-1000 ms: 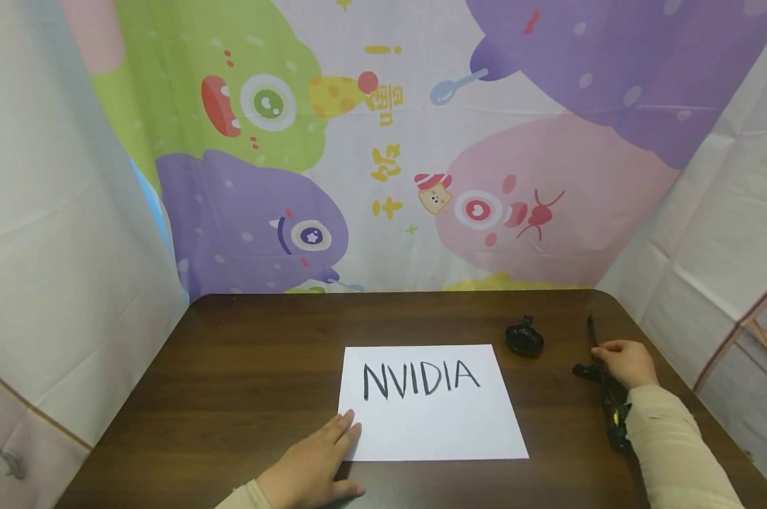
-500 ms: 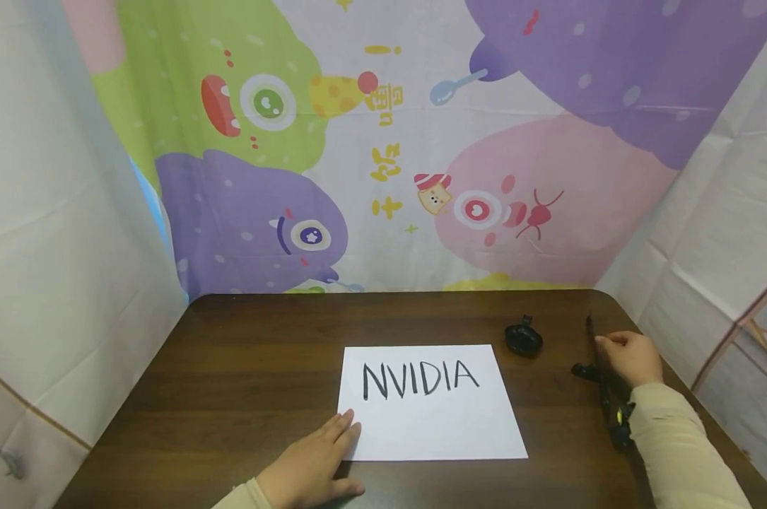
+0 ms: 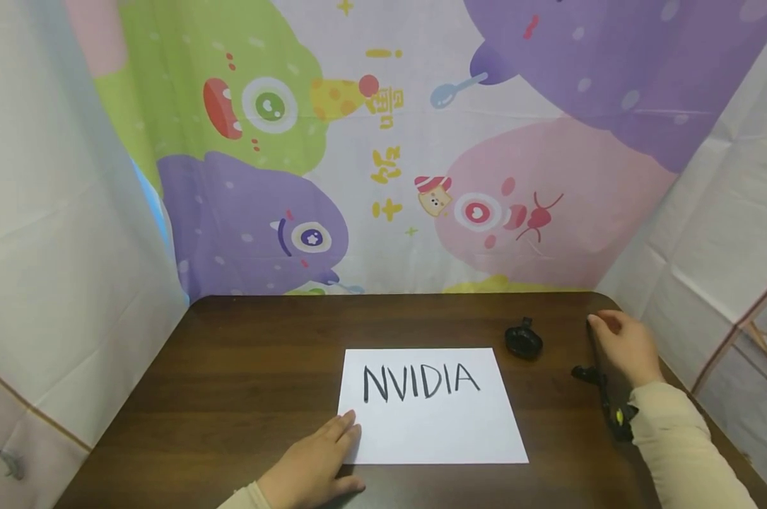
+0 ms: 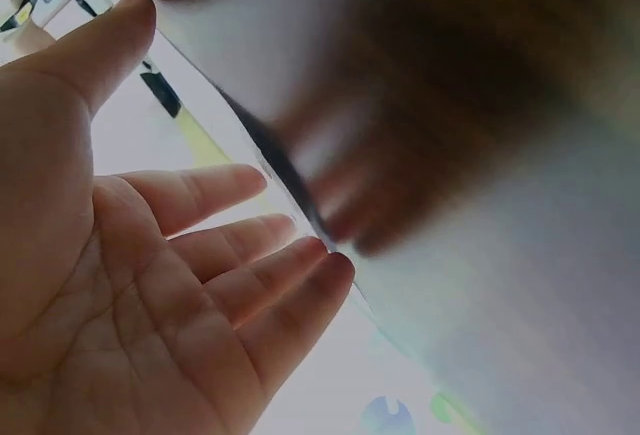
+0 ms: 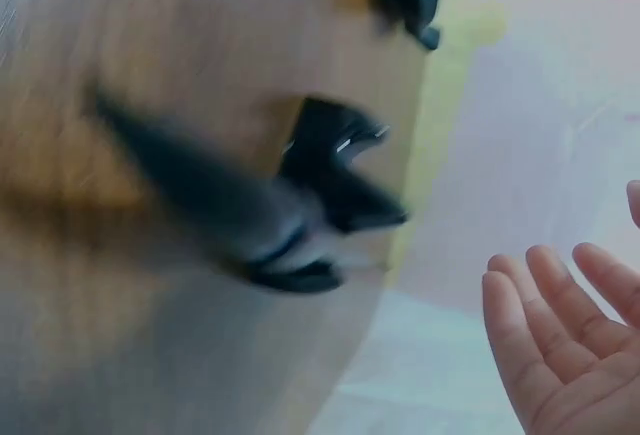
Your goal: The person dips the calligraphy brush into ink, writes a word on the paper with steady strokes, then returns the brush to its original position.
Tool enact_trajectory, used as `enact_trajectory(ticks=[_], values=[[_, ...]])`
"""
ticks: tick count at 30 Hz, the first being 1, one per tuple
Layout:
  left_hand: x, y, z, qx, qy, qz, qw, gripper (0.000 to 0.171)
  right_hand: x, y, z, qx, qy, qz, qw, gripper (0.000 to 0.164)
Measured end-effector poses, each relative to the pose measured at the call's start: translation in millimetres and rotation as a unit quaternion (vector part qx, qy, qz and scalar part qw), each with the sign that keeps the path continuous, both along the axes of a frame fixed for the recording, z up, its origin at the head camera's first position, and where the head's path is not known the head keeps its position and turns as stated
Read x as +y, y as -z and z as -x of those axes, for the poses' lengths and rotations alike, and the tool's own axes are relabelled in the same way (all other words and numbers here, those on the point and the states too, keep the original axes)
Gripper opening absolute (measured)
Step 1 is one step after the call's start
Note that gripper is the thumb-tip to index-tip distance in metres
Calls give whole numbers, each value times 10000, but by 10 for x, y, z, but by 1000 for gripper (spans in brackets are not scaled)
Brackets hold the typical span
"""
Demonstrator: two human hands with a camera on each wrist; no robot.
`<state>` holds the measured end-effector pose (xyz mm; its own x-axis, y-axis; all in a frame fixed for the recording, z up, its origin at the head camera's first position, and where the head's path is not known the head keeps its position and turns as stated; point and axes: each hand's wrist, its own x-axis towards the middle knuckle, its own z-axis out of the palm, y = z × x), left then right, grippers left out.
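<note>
A white sheet of paper [image 3: 434, 431] with "NVIDIA" hand-lettered in black lies on the brown table. My left hand [image 3: 313, 459] rests at its lower left edge, fingers extended and thumb apart; the left wrist view shows the palm side of that hand [image 4: 170, 265]. At the far right, my right hand [image 3: 628, 346] is over a black strip-like item [image 3: 602, 392] with a yellow mark, thumb and fingertips by its far tip. The right wrist view shows the right hand's fingers [image 5: 560, 325] loosely extended, nothing between them, beside a blurred black part [image 5: 330, 165].
A small black rounded object [image 3: 523, 341] with a short tab sits on the table [image 3: 243, 382] right of the paper. Behind the table hangs a cartoon-print curtain [image 3: 370, 268]; plain pale sheets [image 3: 695, 247] enclose both sides.
My right hand has moved away from me along the black strip to its far tip. My left hand, the paper and the small black object stay where they were.
</note>
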<state>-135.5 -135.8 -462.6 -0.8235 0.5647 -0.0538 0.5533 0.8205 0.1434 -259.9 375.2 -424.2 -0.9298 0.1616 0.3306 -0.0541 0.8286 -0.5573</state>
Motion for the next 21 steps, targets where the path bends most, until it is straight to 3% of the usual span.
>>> enact_trajectory(ticks=[7,11,15,21], values=[[-31,2,14,91,-6,-186,9998,78,-326,-150,-55,168,-314,-256,9990,58],[-58,5,31,-31,-61,-416,9991,79,-535,-195,-84,377,-468,-494,9970,57],[-86,1,51,-135,-74,-656,9977,80,-758,-196,-107,551,-547,-829,9935,56],[-138,-31,88,137,-95,-980,9950,76,-1061,-124,-131,865,-722,-1300,9851,56]])
